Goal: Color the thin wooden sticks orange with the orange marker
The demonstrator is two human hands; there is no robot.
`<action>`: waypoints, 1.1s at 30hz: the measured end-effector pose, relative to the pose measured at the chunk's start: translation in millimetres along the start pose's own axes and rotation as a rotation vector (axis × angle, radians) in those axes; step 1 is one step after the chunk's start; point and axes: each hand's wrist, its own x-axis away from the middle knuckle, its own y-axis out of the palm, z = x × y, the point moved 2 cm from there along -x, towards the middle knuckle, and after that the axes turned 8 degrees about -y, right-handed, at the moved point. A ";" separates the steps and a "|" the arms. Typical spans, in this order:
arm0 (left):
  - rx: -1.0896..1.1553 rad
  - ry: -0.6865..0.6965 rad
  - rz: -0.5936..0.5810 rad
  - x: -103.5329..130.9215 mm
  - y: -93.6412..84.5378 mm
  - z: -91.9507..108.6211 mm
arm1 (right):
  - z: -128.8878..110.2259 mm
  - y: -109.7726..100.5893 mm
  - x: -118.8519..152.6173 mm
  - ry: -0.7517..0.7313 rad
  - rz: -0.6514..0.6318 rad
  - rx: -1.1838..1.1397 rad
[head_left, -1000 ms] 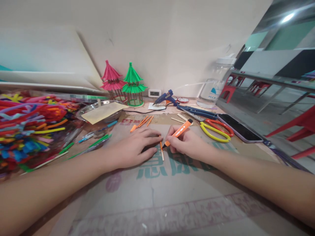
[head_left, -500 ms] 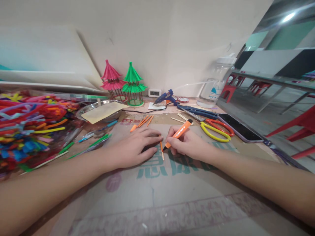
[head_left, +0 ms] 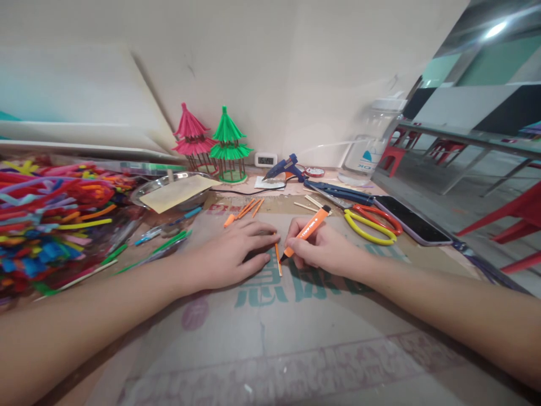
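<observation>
My right hand (head_left: 315,243) is closed around an orange marker (head_left: 307,231), its dark tip touching a thin wooden stick (head_left: 278,255) on the board. Most of the stick is orange, with a pale patch near its lower end. My left hand (head_left: 240,248) lies flat with its fingers stretched out, and the fingertips press near the stick's upper end. Just beyond that hand rest the orange marker cap (head_left: 229,220) and several orange sticks (head_left: 249,207). A few plain sticks (head_left: 313,202) lie behind my right hand.
Colourful pipe cleaners (head_left: 54,220) are heaped at left, near a metal dish (head_left: 147,189) with paper on it. Pink (head_left: 192,135) and green (head_left: 229,141) pagoda models stand against the wall. A glue gun (head_left: 287,166), yellow-and-orange-handled scissors (head_left: 369,225), a phone (head_left: 412,219) and a bottle (head_left: 367,146) sit toward the right.
The marker has shifted slightly along the stick, and more of the stick's lower part is orange. My left hand stays in place.
</observation>
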 end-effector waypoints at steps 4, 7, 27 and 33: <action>0.004 -0.003 -0.006 -0.4 0.2 0.4 | -2.7 0.4 2.6 0.004 -0.089 0.006; 0.002 -0.007 -0.009 -0.4 0.2 0.2 | -3.8 0.2 3.9 0.000 -0.119 -0.008; -0.038 0.023 -0.009 -0.1 1.6 -0.2 | 4.1 -1.7 -1.8 -0.011 0.075 0.027; -0.037 0.009 -0.021 -0.5 1.2 0.0 | 1.8 -1.9 0.0 -0.004 0.016 0.021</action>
